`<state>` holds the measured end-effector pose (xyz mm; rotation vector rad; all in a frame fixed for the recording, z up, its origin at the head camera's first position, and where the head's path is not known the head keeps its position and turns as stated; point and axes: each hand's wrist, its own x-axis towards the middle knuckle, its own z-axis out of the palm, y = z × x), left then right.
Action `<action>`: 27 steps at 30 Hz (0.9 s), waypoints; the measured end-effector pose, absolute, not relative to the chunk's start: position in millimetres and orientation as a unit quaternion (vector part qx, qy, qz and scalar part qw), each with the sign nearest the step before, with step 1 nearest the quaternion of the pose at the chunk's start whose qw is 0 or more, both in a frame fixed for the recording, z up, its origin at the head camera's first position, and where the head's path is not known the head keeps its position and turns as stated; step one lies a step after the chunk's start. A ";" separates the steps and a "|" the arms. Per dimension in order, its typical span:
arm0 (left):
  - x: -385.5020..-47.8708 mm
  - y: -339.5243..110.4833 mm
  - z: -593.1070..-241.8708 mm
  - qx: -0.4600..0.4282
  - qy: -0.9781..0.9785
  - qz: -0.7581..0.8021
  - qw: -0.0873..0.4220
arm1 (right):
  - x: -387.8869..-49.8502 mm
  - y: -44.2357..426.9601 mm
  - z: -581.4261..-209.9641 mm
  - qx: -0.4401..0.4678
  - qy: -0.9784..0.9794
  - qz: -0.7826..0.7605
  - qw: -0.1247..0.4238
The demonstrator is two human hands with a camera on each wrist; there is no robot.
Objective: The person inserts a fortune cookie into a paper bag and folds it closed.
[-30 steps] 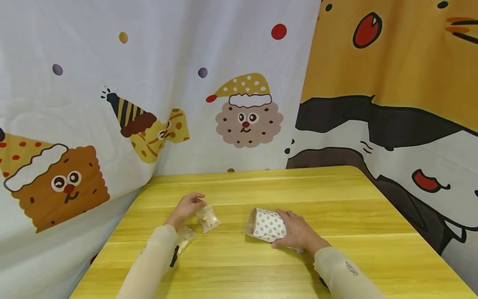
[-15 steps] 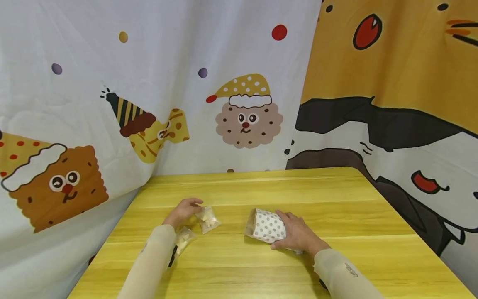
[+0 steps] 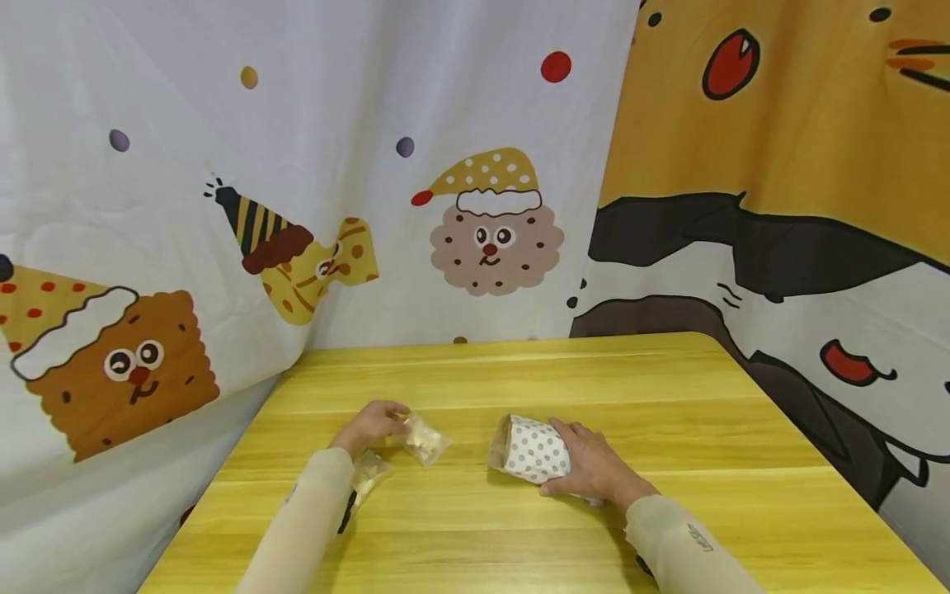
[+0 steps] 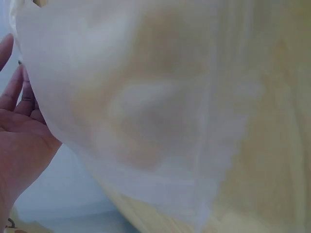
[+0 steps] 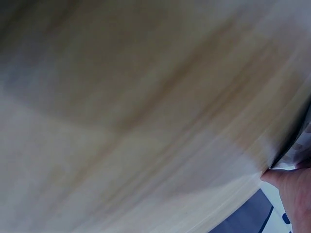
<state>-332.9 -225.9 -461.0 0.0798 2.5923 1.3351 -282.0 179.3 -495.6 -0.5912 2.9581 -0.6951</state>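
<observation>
In the head view my left hand [image 3: 374,424] pinches the near corner of a small clear packet [image 3: 425,440] with pale pieces in it. A second such packet [image 3: 369,475] lies by my left wrist, and a large blurred translucent packet [image 4: 160,111] fills much of the left wrist view. My right hand [image 3: 591,462] grips a white paper bag [image 3: 538,450] with grey dots, lying on its side with its brown-lined mouth facing left. Only the thumb side of that hand [image 5: 291,194] and a sliver of the bag show in the right wrist view.
A yellow wood-grain table [image 3: 475,544] lies under both hands. Behind it and along the sides hangs a printed cloth [image 3: 356,99] with cartoon figures, meeting the table's back edge.
My left hand has come slightly down onto the upper packet, which has shifted a little to the right and turned. The right hand and the dotted bag stay put.
</observation>
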 end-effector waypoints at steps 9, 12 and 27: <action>-329.7 -225.4 -456.4 0.020 0.855 0.506 0.108 | -281.8 179.2 -495.8 -0.188 0.953 -0.235 0.027; -329.5 -225.3 -455.1 0.025 0.845 0.524 0.109 | -281.6 179.3 -495.8 -0.188 0.954 -0.233 0.026; -320.5 -208.3 -443.6 0.023 0.798 0.599 0.061 | -281.2 177.9 -494.5 -0.185 0.954 -0.236 0.030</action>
